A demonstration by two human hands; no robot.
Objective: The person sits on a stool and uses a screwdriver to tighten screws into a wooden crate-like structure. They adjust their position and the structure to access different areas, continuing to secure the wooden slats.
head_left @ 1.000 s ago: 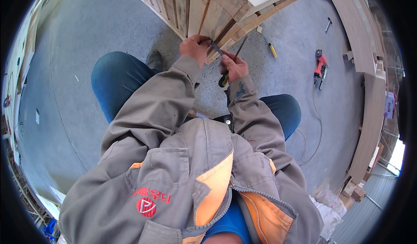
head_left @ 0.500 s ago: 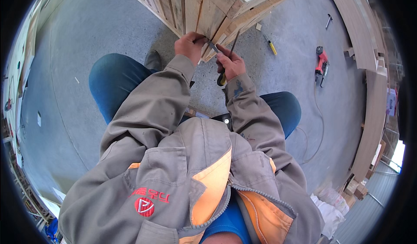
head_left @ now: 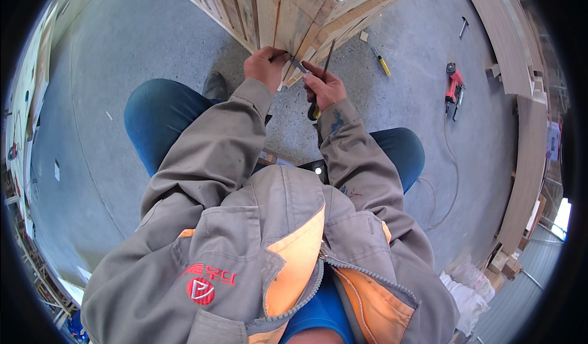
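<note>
Grey concrete floor spread around a crouching person in a grey and orange work jacket, who faced the lower corner of a wooden crate built of pale slats. Off to the right on the floor lay a red power tool with its cord trailing, a yellow-handled screwdriver and, farther off, a hammer; long boards were stacked along the right wall.

Both hands worked at the crate's bottom edge. The left hand was clenched against the slats, its fingers pinching one end of a small metal piece that bridged across to the right hand. That hand was closed around a slim tool with a dark shaft and a yellow-tipped handle showing below the fist, the shaft rising along the corner post. Whether the small piece was a nail, a blade or a clip could not be told.

To do this well, the left hand should probably brace firmly on the wood so the metal piece stays square to the slat, while the right keeps the tool in line with the corner and works in short, controlled strokes, fingertips kept clear of the tip. The metal piece sat directly between the two sets of fingers, touching both, right at the crate's edge.
</note>
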